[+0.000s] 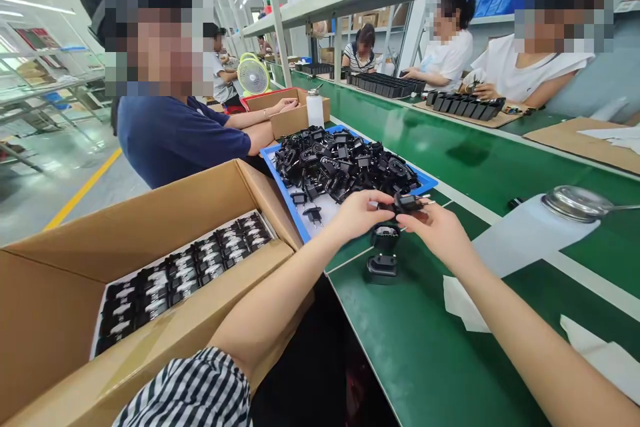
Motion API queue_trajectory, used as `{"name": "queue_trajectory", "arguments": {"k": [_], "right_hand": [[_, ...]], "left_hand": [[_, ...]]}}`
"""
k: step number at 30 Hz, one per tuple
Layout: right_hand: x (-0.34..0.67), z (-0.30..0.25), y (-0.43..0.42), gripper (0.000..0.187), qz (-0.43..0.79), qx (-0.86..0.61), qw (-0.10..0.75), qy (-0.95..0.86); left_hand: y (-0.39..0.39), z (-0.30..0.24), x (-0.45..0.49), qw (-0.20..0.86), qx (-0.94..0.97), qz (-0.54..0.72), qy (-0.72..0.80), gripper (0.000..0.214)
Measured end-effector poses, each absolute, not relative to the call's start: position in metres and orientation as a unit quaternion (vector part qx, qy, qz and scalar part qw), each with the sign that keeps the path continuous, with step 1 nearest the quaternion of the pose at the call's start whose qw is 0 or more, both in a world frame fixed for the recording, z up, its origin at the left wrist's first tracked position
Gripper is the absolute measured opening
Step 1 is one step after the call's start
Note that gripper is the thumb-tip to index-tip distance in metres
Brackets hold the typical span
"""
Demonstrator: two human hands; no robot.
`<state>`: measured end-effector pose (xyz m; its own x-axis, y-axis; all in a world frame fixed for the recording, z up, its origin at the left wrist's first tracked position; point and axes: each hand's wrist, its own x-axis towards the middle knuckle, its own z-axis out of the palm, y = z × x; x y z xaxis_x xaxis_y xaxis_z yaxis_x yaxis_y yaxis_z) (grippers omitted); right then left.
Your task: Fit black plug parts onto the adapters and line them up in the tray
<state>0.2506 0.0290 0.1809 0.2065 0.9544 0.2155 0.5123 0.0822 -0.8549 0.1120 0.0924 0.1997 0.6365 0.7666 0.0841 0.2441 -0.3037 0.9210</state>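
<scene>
My left hand [364,215] and my right hand [439,227] meet above the green table, fingers closed on black plug adapters. A black plug adapter [407,203] with metal prongs pointing right lies in my right fingers. Between my left thumb and fingers is another dark plug part, mostly covered; whether it is separate from the first I cannot tell. Just below my hands, one black adapter [385,236] and a second black adapter [382,267] sit on the table. Behind my left hand, a blue tray [295,210] holds a heap of black plug adapters [345,163].
On my left stands an open cardboard box [55,300] with rows of adapters [185,273]. A white bottle [535,230] with a metal top and white paper [463,303] lie right. A co-worker in dark blue [175,137] sits beyond the box; others work across the green table [425,360].
</scene>
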Motion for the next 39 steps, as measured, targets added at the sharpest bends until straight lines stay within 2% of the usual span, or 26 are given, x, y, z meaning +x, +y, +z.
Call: {"name": "queue_trajectory", "arguments": {"k": [7,11,15,20,24,29,31,34,37,39], "right_hand": [[0.254,0.172,0.025,0.027,0.158,-0.661,0.363,-0.637],[0.254,0.169,0.026,0.030,0.188,-0.669,0.374,-0.614],[0.256,0.166,0.026,0.038,0.243,-0.662,0.395,-0.588],[0.254,0.169,0.027,0.033,0.233,-0.660,0.413,-0.583],[0.261,0.176,0.026,0.027,0.188,-0.715,0.419,-0.526],[0.274,0.186,0.031,0.020,0.192,-0.796,0.250,-0.517],[0.271,0.193,0.045,0.022,0.154,-0.800,0.213,-0.539],[0.258,0.206,0.071,0.032,0.117,-0.762,0.212,-0.601],[0.243,0.212,0.078,0.051,0.107,-0.736,0.209,-0.636],[0.238,0.209,0.066,0.053,0.110,-0.754,0.181,-0.622]], "left_hand": [[0.092,0.173,0.105,0.374,0.842,0.197,0.336,0.033],[0.089,0.165,0.107,0.369,0.842,0.200,0.339,0.042],[0.087,0.159,0.108,0.372,0.836,0.220,0.339,0.037],[0.089,0.157,0.108,0.414,0.806,0.243,0.346,0.035],[0.094,0.159,0.109,0.516,0.731,0.277,0.349,0.026],[0.097,0.163,0.110,0.625,0.581,0.360,0.377,0.022],[0.095,0.165,0.106,0.630,0.510,0.441,0.386,0.025],[0.092,0.167,0.093,0.625,0.433,0.549,0.346,0.028],[0.089,0.165,0.081,0.641,0.395,0.571,0.327,0.030],[0.086,0.163,0.078,0.663,0.384,0.552,0.328,0.032]]}}
